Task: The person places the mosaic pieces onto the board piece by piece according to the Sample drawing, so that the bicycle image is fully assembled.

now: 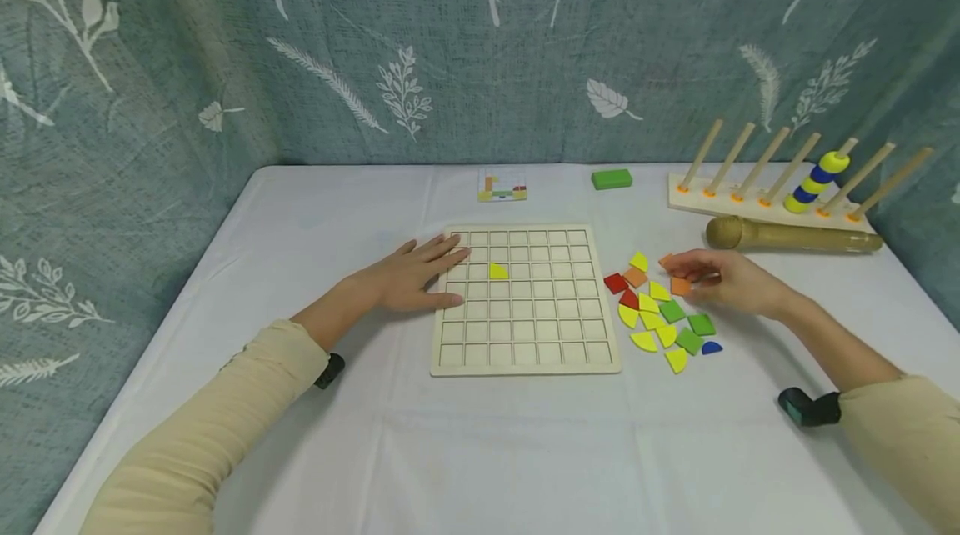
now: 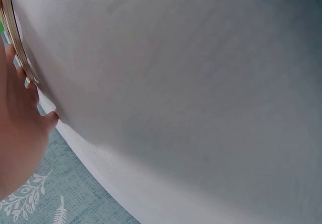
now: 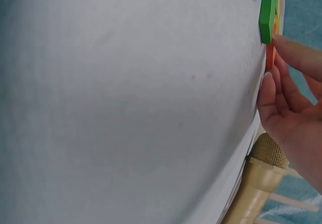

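Over board's left edge, left fingers spread — right fingers pinch orange tile (open cloth nearside).

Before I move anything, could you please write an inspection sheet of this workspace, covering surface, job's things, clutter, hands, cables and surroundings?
Surface: white cloth, lightly creased.
Job's things: wooden grid board bearing one yellow tile; loose coloured tiles right of it; printed card beyond it.
Clutter: peg stand with yellow and blue beads on one peg, gold microphone, green block.
Left hand: fingers spread over the board's left edge.
Right hand: fingers at two orange tiles; grip unclear.
Cables: nothing seen.
Surroundings: teal fabric with white leaf prints.
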Demonstrator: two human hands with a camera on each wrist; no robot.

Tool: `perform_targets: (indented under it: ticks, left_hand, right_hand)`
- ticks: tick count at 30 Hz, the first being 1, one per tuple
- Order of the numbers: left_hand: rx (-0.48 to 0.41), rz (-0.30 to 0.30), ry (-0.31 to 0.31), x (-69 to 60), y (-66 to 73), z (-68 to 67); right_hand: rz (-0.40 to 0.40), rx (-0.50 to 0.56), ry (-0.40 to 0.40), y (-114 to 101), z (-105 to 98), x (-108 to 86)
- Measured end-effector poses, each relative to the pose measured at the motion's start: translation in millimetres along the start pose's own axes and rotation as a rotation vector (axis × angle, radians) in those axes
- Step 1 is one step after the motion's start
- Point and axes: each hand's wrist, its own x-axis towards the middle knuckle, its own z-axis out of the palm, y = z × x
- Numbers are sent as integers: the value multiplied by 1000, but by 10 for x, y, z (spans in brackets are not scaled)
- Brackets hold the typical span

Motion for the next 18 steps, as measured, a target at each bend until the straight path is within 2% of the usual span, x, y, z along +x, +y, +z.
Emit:
perform_targets:
  ticks: [10, 13, 18]
  left_hand:
    - [13, 0, 4, 11, -6, 12]
    - [12, 0, 4, 8, -3, 7]
    - [17, 1, 4, 2, -2, -3]
  right_hand:
    - [-17, 4, 37, -23, 4, -5]
    - [21, -7, 35, -25, -12, -3]
    - [130, -34, 39, -57, -51, 16]
